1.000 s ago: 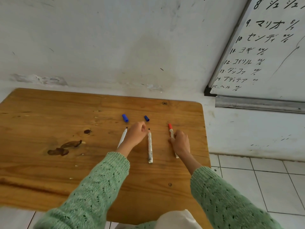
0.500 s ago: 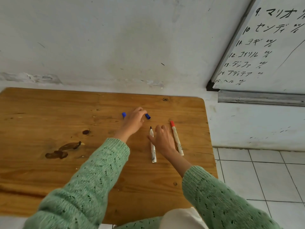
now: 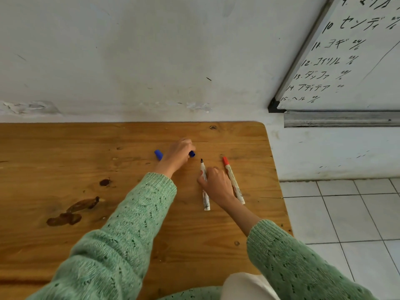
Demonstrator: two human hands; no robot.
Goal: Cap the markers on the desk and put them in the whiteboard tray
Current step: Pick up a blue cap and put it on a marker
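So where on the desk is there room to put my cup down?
The far left of the desk, beyond the loose blue cap, is bare. So is the strip along the wall edge behind the left hand. Near the dark stains it is free too. The right part is crowded: uncapped marker, red-capped marker, right hand.

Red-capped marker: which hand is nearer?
Right. The right hand lies just beside the red-capped marker, on the uncapped marker. The left hand is farther left, at a blue cap.
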